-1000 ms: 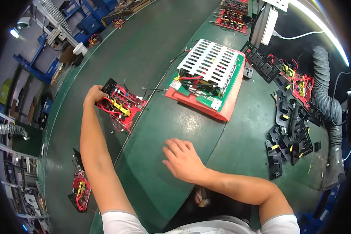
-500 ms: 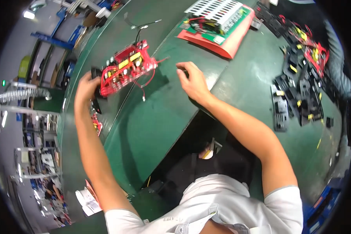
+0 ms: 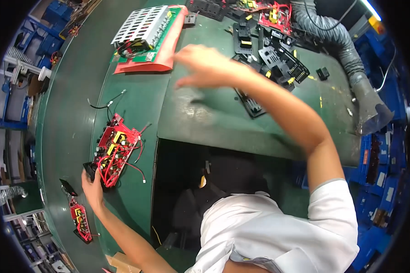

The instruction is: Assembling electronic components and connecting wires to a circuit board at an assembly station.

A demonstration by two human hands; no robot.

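Note:
On the green bench at the left lies a red circuit board (image 3: 116,148) with yellow-wrapped parts, black components and loose red wires. My left hand (image 3: 92,186) is closed at its near end, thumb and fingers around the black end piece (image 3: 90,170). My right hand (image 3: 207,66) hovers over the bench in the middle, blurred by motion. Its thumb is apart from the fingers, and nothing shows in it. Beyond its fingertips stands a perforated silver metal unit (image 3: 139,27) on a green board, resting on a red-orange sheet (image 3: 164,57).
Several black plastic panels (image 3: 271,57) with yellow bits are heaped at the far right. Another red board (image 3: 278,16) lies behind them. A smaller red board (image 3: 79,218) sits at the left. A grey flexible duct (image 3: 323,32) curves down at the right. The bench has a cut-out before me.
The view has turned to the right. My left hand has brought the red circuit board nearer and down onto the bench. My right hand has swung out toward the far panels.

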